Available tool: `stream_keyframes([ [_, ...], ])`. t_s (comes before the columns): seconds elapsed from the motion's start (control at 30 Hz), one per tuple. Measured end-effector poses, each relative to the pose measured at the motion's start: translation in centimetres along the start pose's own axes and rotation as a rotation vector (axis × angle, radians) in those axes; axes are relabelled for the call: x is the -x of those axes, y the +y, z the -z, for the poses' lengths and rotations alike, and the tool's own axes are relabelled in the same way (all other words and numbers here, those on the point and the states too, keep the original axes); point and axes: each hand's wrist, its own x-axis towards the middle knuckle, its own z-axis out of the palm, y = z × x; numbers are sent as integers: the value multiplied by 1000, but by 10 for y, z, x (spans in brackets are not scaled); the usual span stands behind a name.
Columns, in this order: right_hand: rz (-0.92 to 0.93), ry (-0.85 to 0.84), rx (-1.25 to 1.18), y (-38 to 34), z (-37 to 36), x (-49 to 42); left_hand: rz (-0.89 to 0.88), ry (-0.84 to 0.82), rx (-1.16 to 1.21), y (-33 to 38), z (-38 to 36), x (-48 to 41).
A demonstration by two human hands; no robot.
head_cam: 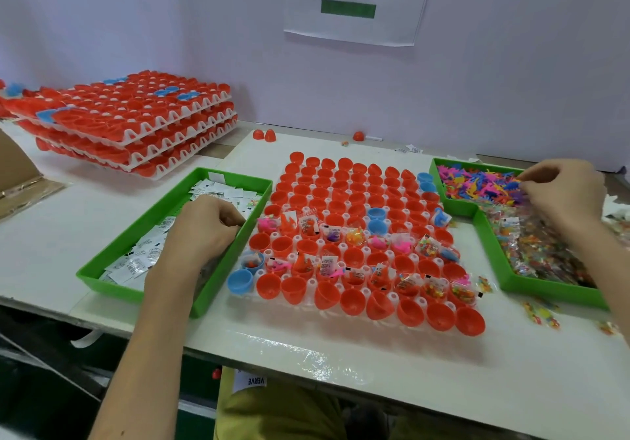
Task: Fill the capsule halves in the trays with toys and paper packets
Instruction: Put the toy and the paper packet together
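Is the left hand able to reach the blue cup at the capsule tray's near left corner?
Probably yes. The left hand is in the green tray beside the blue cup; only that tray's low wall lies between.

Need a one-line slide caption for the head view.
Left hand in the green packet tray, right hand at the green toy tray, flanking a partly filled grid of red capsule halves.

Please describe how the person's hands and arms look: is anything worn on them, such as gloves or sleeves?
Both the left hand and the right hand are bare: no gloves, rings or watch show. The left forearm and right forearm are uncovered too, no sleeve in view. Below, a mustard-yellow garment carries a white label printed VERVE.
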Motion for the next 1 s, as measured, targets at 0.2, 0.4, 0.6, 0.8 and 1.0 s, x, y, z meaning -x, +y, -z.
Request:
stream_keyframes([
  [0.2,11,45,-128,-1,5,-3,33,125,103,1,-4,4],
  [0.4,16,-8,-347,-20,16,5,1,345,206,4,3,6],
  [0.6,-11,-135,-862,-70,50,42,-138,709,457,24,16,20],
  [0.8,142,-180,-1183,-123,76,98,-274,601,1068,112,3,69],
  [1.0,246,-197,-1272,-132,80,144,-285,170,1268,173,-33,114],
])
